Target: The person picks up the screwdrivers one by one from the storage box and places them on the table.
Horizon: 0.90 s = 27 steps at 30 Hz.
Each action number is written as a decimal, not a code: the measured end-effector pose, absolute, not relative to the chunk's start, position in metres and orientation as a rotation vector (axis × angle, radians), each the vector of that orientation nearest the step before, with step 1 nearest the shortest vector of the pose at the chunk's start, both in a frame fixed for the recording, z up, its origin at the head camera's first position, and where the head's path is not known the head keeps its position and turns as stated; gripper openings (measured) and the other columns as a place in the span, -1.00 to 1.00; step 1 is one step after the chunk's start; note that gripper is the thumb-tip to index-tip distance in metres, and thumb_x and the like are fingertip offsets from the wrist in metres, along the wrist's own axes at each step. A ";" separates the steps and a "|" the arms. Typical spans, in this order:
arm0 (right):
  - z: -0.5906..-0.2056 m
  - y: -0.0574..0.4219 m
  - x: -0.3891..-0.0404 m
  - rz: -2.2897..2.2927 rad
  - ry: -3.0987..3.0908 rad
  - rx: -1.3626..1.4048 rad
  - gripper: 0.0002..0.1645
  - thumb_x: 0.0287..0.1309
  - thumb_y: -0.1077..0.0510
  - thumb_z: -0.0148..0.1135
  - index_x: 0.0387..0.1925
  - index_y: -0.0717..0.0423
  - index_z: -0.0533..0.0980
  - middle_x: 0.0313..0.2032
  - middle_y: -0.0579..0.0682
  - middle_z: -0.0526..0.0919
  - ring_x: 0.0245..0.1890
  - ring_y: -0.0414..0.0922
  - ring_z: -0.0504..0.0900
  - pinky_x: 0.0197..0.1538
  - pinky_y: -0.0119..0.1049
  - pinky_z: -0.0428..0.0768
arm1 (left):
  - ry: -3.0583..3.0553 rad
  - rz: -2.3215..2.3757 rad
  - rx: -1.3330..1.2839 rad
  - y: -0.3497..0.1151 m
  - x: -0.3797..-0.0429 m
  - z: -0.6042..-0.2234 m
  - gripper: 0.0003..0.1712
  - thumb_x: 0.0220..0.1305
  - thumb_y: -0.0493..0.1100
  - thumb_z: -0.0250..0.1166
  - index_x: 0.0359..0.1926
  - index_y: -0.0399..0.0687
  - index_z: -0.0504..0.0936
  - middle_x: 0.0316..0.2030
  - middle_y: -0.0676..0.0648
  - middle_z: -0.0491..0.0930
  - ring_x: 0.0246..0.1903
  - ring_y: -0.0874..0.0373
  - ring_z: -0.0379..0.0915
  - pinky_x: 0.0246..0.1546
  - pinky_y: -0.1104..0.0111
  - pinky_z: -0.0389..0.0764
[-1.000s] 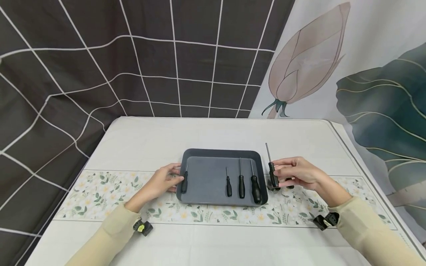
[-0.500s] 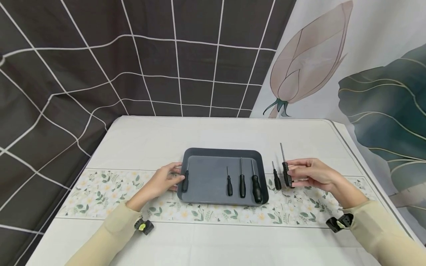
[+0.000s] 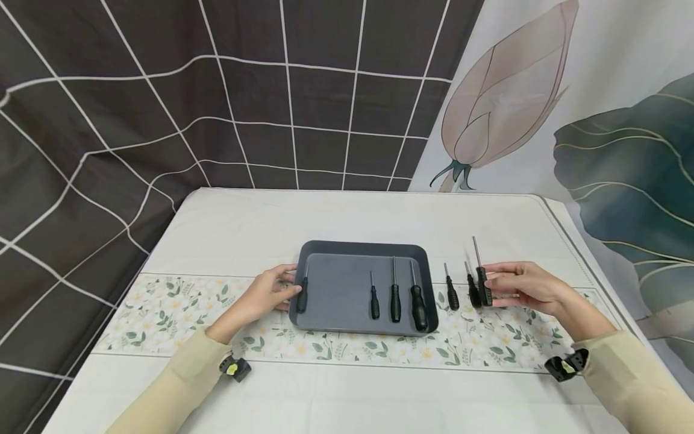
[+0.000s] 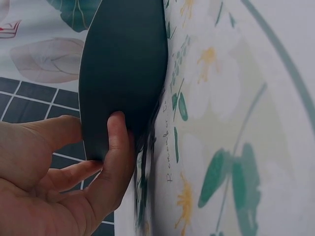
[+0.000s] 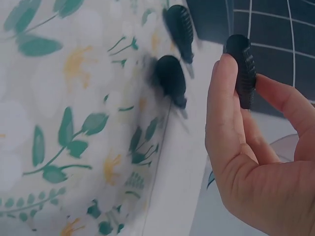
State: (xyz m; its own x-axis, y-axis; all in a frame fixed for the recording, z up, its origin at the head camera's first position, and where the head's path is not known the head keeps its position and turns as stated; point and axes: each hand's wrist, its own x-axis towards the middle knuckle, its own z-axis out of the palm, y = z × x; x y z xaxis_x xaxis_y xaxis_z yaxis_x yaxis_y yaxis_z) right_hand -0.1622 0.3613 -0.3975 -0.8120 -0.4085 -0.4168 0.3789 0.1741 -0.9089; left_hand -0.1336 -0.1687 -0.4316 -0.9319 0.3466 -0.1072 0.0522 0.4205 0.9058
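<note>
My left hand (image 3: pixel 264 296) grips the left rim of a grey tray (image 3: pixel 338 292), its thumb over the edge and its fingers on the outer wall (image 4: pixel 120 59). Between thumb and fingers my right hand (image 3: pixel 525 284) pinches the black handle of a screwdriver (image 3: pixel 484 288), which tilts with its shaft up, right of the tray. Two more screwdrivers lie on the cloth there: one nearer the tray (image 3: pixel 452 294), the other (image 3: pixel 474 292) right beside the held one. Inside the tray, one screwdriver (image 3: pixel 302 294) lies by the left wall, near my left thumb.
At the tray's right side lie a small screwdriver (image 3: pixel 375 303), a longer one (image 3: pixel 395 303) and a thick-handled one (image 3: pixel 418 306). A white table cloth (image 3: pixel 347 217) with a floral band covers the table. Behind it hangs a dark gridded curtain (image 3: pixel 320 96).
My right hand has moved right with its screwdriver, away from the tray. The two screwdrivers on the cloth have come into clearer view. The left hand and the tray look unchanged.
</note>
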 end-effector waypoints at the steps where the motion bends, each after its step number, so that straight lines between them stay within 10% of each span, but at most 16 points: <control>1: -0.399 0.363 -0.162 -1.709 1.850 -0.025 -0.54 0.38 0.36 0.12 0.28 0.19 0.42 -0.02 -0.10 0.55 -0.04 -0.23 0.65 0.06 -0.01 0.70 | 2.401 1.517 0.342 -0.168 -0.134 -0.431 -0.34 0.43 -0.29 0.23 0.41 -0.48 0.20 0.05 -0.43 0.46 -0.20 -0.14 0.68 -0.32 0.30 0.80; 10: -0.407 0.381 -0.166 -1.726 1.809 -0.012 -0.64 0.39 0.36 0.10 0.07 -0.08 0.55 -0.07 -0.13 0.60 -0.06 -0.21 0.67 0.06 -0.03 0.71 | 2.409 1.515 0.334 -0.168 -0.134 -0.432 -0.35 0.44 -0.29 0.22 0.41 -0.47 0.21 0.05 -0.44 0.46 -0.21 -0.14 0.68 -0.32 0.31 0.80; 19: -0.409 0.386 -0.166 -1.647 1.888 0.042 -0.35 0.39 0.32 0.15 0.41 0.43 0.21 0.05 -0.10 0.55 -0.09 -0.24 0.66 0.08 -0.01 0.69 | 2.416 1.503 0.318 -0.169 -0.134 -0.433 -0.35 0.43 -0.30 0.23 0.41 -0.46 0.22 0.05 -0.41 0.46 -0.20 -0.13 0.67 -0.33 0.33 0.80; 27: -0.412 0.388 -0.166 -1.690 1.816 0.057 -0.66 0.37 0.35 0.16 -0.11 -0.20 0.61 -0.13 -0.18 0.64 -0.22 -0.06 0.71 0.01 -0.06 0.74 | 2.420 1.494 0.301 -0.168 -0.132 -0.432 -0.35 0.43 -0.30 0.23 0.41 -0.46 0.22 0.05 -0.40 0.46 -0.17 -0.16 0.66 -0.33 0.34 0.79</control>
